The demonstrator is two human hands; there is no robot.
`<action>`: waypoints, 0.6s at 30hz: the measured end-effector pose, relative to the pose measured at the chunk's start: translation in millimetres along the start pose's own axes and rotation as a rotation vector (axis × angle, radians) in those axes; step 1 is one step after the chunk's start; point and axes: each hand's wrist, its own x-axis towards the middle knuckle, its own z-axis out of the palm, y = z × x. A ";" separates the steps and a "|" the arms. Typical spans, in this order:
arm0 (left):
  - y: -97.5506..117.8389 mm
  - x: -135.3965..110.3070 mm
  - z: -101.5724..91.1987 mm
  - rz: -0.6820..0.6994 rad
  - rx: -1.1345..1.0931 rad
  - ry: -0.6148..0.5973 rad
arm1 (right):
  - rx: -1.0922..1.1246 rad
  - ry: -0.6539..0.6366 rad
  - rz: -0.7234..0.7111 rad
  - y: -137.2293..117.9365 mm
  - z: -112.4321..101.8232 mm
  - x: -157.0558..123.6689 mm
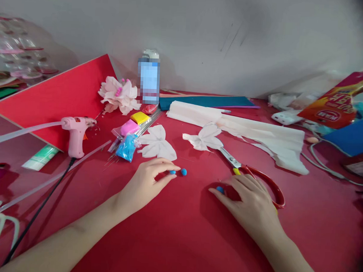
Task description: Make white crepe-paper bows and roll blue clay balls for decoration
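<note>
Two bare hands rest on a red table. The left hand lies loosely curled, thumb and fingers slightly apart and holding nothing, its fingertips just beside two small blue clay balls. The right hand arches palm-down with fingers spread, a third blue ball at its fingertips; whether it grips that ball cannot be told. Under this hand lie red-handled scissors, their steel blades pointing to the upper left. Ahead of the hands, crinkled white crepe-paper petals lie flat, with a long pale crepe strip to the right. Toward the left stand a pink glue gun holding a long translucent glue stick, packs of yellow, pink and blue clay, and a ruffled pale pink paper flower beside a red board.
</note>
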 end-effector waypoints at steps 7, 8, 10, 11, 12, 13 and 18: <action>-8.7 5.7 1.9 -0.031 0.038 -0.015 | 0.322 -0.069 0.045 -3.2 -5.6 10.0; -9.4 6.1 2.7 -0.025 0.055 -0.029 | 0.374 -0.103 0.058 -5.5 -4.7 15.9; -11.0 6.3 4.7 -0.024 0.089 -0.037 | 0.460 -0.196 0.053 -10.4 -0.4 29.4; -11.9 6.1 5.7 -0.032 0.098 -0.035 | 0.495 -0.226 0.038 -12.5 2.9 35.8; -12.8 5.8 6.6 -0.045 0.103 -0.031 | 0.522 -0.245 0.022 -14.1 6.7 41.3; -13.7 5.5 7.3 -0.062 0.103 -0.031 | 0.544 -0.256 0.004 -15.1 10.7 45.3; -14.5 4.2 7.4 -0.132 0.096 -0.085 | 0.553 -0.281 -0.057 -12.3 23.7 46.3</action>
